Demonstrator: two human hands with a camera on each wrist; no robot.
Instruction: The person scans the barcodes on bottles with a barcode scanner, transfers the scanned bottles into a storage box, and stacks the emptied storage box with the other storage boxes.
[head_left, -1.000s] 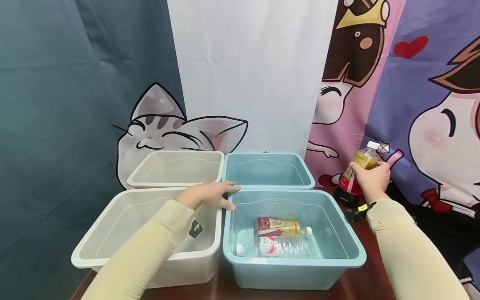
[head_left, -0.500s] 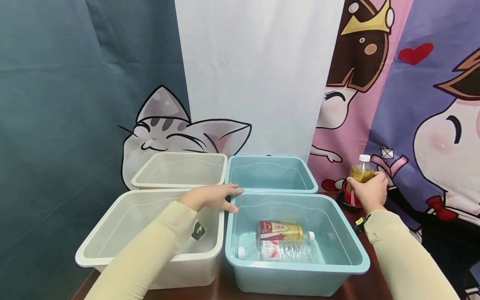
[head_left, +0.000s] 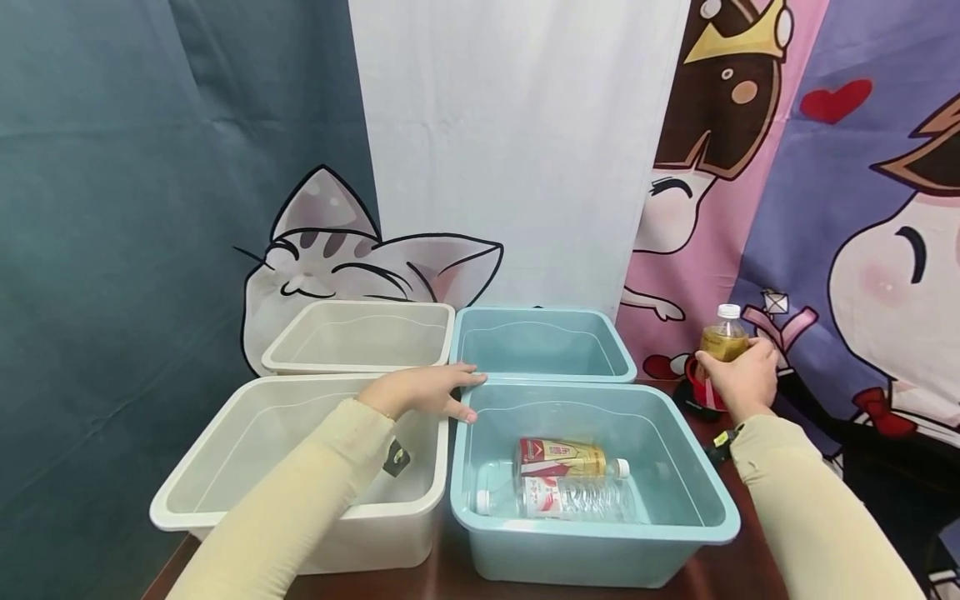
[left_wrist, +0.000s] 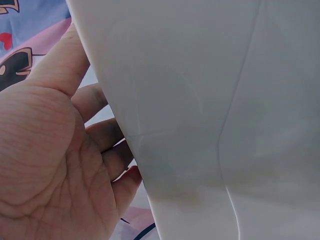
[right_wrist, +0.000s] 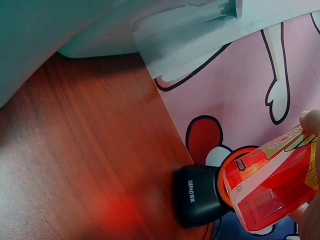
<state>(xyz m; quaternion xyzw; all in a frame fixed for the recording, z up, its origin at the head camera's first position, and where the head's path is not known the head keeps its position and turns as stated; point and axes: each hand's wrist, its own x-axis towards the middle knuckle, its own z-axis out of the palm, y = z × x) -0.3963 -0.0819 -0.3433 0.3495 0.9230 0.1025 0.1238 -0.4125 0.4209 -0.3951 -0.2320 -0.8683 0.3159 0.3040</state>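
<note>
At the right, my right hand (head_left: 742, 379) grips a plastic drink bottle (head_left: 723, 343) with a white cap and yellowish liquid. The bottle stands nearly upright in the head view. Its red label (right_wrist: 270, 187) is right by the round orange-rimmed face of a black scanner (right_wrist: 197, 195); whether they touch I cannot tell. My left hand (head_left: 426, 390), fingers extended, rests at the rim of the front white bin (head_left: 168, 492), beside the front blue bin (head_left: 592, 554). In the left wrist view, the left fingers (left_wrist: 112, 137) pass behind the bin's pale wall.
Inside the front blue bin lie a red-and-gold labelled bottle (head_left: 562, 458) and a clear water bottle (head_left: 581, 498). Behind stand another white bin (head_left: 360, 333) and another blue bin (head_left: 540, 342). A reddish wooden table (right_wrist: 90, 150) shows a red light spot. Printed curtains hang behind.
The bottle in my right hand has gone from tilted to nearly upright and come down slightly at the scanner. My left hand stays at the bin rim.
</note>
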